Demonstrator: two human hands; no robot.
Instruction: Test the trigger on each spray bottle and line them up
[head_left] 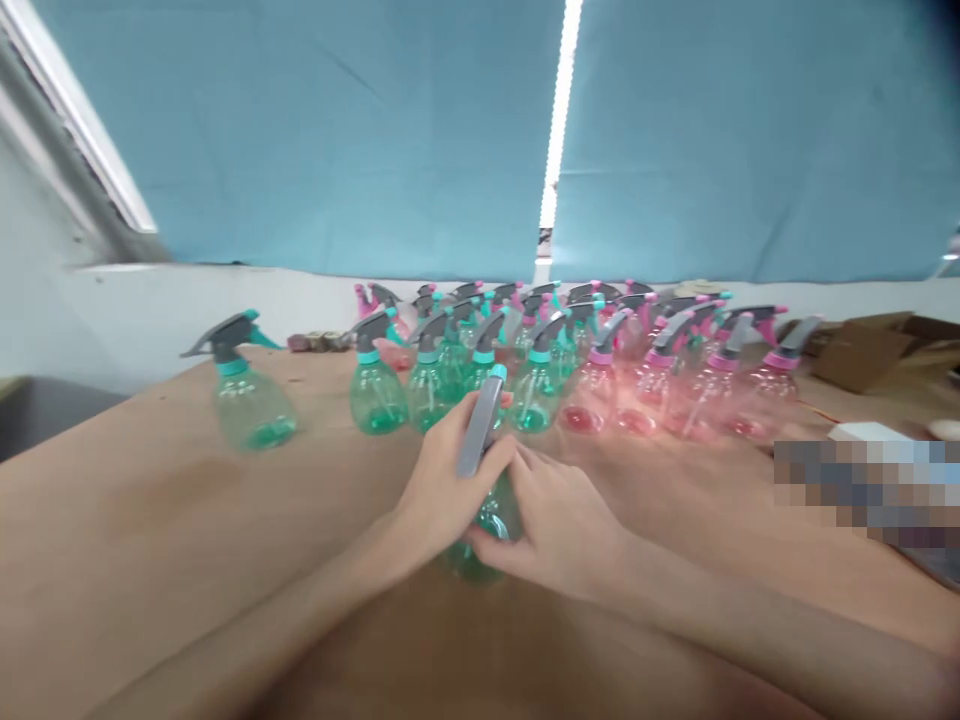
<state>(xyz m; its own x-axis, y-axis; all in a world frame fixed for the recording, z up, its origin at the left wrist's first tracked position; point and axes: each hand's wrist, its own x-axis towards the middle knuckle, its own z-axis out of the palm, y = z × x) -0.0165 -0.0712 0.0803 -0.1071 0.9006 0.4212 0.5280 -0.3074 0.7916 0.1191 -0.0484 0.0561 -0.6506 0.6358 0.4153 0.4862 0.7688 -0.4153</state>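
Both my hands are closed around one green spray bottle (478, 568) in the middle of the view, just above or on the table. My left hand (442, 475) wraps the neck and grey trigger head, whose teal nozzle points away from me. My right hand (566, 520) grips the clear green body from the right side, its thumb across the front. The fingers behind the bottle are hidden. Directly beyond stand several green spray bottles (378, 395) with teal collars. To their right are several pink spray bottles (592, 390) with grey heads.
A lone green spray bottle (251, 405) stands at the left of the brown table (135, 540). Brown cardboard (862, 350) lies at the far right, near a white box (870, 432). A blue curtain (315, 130) hangs behind the low white wall.
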